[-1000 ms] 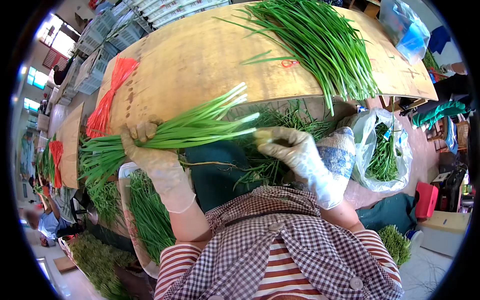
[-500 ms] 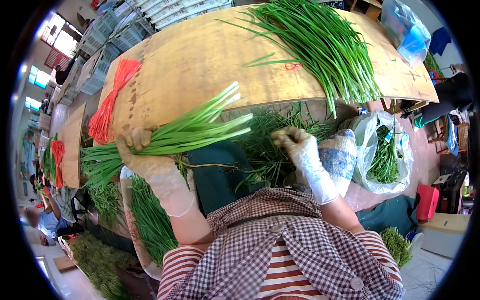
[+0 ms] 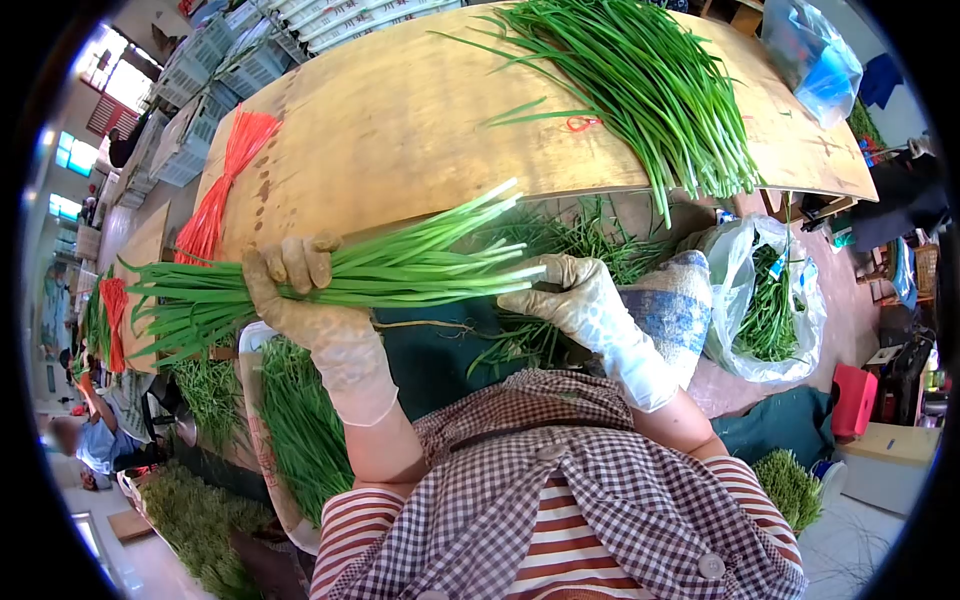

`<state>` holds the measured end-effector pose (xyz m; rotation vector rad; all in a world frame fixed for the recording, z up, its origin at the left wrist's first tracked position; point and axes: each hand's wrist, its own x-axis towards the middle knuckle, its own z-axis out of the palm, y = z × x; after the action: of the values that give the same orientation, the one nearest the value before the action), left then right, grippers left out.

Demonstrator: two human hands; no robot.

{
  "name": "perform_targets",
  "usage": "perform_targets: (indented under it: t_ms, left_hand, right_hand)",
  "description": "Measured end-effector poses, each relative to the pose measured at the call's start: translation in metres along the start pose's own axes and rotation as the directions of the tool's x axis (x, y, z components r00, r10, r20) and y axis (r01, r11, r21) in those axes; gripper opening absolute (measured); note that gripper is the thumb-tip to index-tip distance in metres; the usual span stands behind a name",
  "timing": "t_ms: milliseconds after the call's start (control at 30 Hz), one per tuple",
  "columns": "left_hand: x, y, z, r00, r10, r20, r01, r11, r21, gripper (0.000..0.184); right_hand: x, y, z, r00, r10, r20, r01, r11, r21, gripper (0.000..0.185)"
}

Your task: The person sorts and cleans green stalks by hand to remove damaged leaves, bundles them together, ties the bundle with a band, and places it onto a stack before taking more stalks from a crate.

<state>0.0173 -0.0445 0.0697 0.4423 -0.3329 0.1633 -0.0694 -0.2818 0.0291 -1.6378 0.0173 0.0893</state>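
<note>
My left hand (image 3: 310,295), in a soiled thin glove, is wrapped round the middle of a bunch of garlic chives (image 3: 415,270). The green leaves spread to the left, and the pale stem ends point right. At those ends, my right hand (image 3: 585,305), also gloved, has thumb and fingers closed on a stem tip. Loose green trimmings (image 3: 580,240) lie below and beyond the right hand. A larger pile of garlic chives (image 3: 640,90) rests on the wooden table (image 3: 400,120), beside a small red tie (image 3: 582,124).
Red plastic strips (image 3: 225,185) hang over the table's left edge. A lined basket of chives (image 3: 310,430) stands at my left. To the right are a plastic bag of greens (image 3: 765,310) and a red container (image 3: 854,402). A person (image 3: 105,435) is at far left.
My right hand has moved left to the stem ends and closed there. The bunch in my left hand has turned flatter, its stem ends shifting right.
</note>
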Motion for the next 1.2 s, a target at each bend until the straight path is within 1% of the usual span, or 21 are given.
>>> perform_targets:
  t_ms: [33,133,167,267,300,400,500,533,600,667,700,767,800,833,867,933,1000,1067,1133,1167,1200]
  left_hand:
    - [-0.001,0.0,0.002,1.0,0.005,0.001,-0.005,1.0,0.011,0.037]
    - [-0.003,-0.003,0.004,1.0,0.016,-0.007,-0.016,0.999,0.037,0.037]
    - [-0.004,-0.004,0.005,1.0,0.015,-0.017,-0.014,0.999,0.043,0.036]
    - [-0.004,-0.008,-0.001,0.999,-0.005,-0.035,0.006,1.0,0.03,0.035]
    - [-0.003,-0.009,-0.003,0.999,-0.013,-0.038,0.014,1.0,0.02,0.035]
    - [-0.004,-0.018,0.004,0.961,0.054,-0.27,-0.034,0.996,0.079,0.036]
    - [-0.001,-0.02,0.004,0.913,0.148,-0.379,-0.102,0.985,0.139,0.036]
    - [-0.001,-0.018,0.005,0.91,0.118,-0.398,-0.076,0.99,0.121,0.036]
    - [-0.001,-0.012,0.007,0.899,0.056,-0.434,-0.022,0.996,0.083,0.036]
    - [0.004,-0.003,-0.009,0.895,0.082,-0.439,-0.03,0.992,0.124,0.036]
    - [0.006,-0.001,-0.015,0.892,0.095,-0.443,-0.034,0.989,0.143,0.036]
    - [0.006,-0.001,-0.015,0.87,0.081,-0.486,-0.036,0.994,0.1,0.036]
    - [0.007,-0.002,-0.013,0.862,0.069,-0.502,-0.035,0.996,0.077,0.037]
    - [0.007,-0.005,-0.009,0.859,0.072,-0.506,-0.028,0.995,0.094,0.037]
    - [0.004,-0.009,-0.004,0.855,0.078,-0.513,-0.023,0.993,0.113,0.037]
    - [-0.001,-0.01,-0.004,0.88,0.049,-0.473,-0.003,0.995,0.098,0.036]
    - [-0.003,-0.011,-0.013,0.931,-0.023,-0.364,0.036,0.999,0.029,0.036]
    - [-0.004,-0.01,-0.01,0.945,-0.049,-0.324,0.049,0.999,-0.009,0.037]
    - [-0.003,-0.009,-0.01,0.951,-0.063,-0.302,0.05,0.997,-0.052,0.038]
    - [-0.003,-0.005,-0.013,0.951,-0.065,-0.303,0.044,0.996,-0.075,0.038]
    - [-0.002,-0.001,-0.016,0.95,-0.067,-0.305,0.039,0.994,-0.098,0.038]
  right_hand:
    - [-0.001,-0.001,0.001,1.0,-0.024,-0.016,0.023,0.999,-0.022,0.028]
    - [-0.005,-0.001,-0.002,0.998,0.043,0.042,-0.047,0.993,0.105,0.028]
    - [-0.004,0.004,-0.003,0.998,0.019,0.056,-0.027,0.99,0.14,0.028]
    - [-0.004,0.01,0.006,0.998,-0.052,-0.029,0.053,0.998,0.035,0.027]
    - [-0.007,0.006,0.01,0.988,-0.119,-0.098,0.109,0.989,-0.104,0.023]
    - [0.001,0.028,0.015,0.985,-0.126,-0.122,0.126,0.992,-0.003,0.023]
    - [-0.008,0.026,0.014,0.991,-0.127,-0.048,0.129,0.991,0.047,0.021]
    - [-0.012,0.024,0.01,0.992,-0.125,-0.023,0.127,0.989,0.077,0.02]
    - [-0.022,0.007,-0.01,0.984,-0.033,0.173,-0.038,0.918,0.394,0.02]
    - [-0.029,0.019,-0.039,0.872,-0.111,0.477,-0.12,0.896,0.427,0.019]
    - [-0.027,0.021,-0.047,0.846,0.078,0.528,-0.224,0.95,0.218,0.021]
    - [-0.017,0.055,-0.033,0.978,0.043,0.205,-0.04,0.999,-0.021,0.023]
    - [-0.011,0.065,-0.024,0.999,-0.018,0.035,0.024,0.987,-0.161,0.025]
    - [-0.006,0.048,-0.017,0.989,0.13,0.075,-0.144,0.963,0.226,0.031]
    - [-0.002,0.028,-0.01,0.976,0.197,0.093,-0.216,0.924,0.314,0.023]
    - [0.008,0.018,0.006,0.969,0.228,0.094,-0.244,0.942,0.232,0.025]
    - [0.013,0.006,0.02,0.977,0.185,0.106,-0.214,0.843,0.493,0.027]
    - [0.018,0.006,0.019,0.986,0.107,0.127,-0.154,0.877,0.456,0.028]
    - [0.015,0.01,0.023,0.978,0.179,0.105,-0.207,0.863,0.46,0.026]
    - [0.007,0.009,0.023,0.99,0.134,0.052,-0.143,0.913,0.382,0.021]
    - [0.004,0.022,0.018,0.995,0.084,0.06,-0.098,0.954,0.283,0.02]
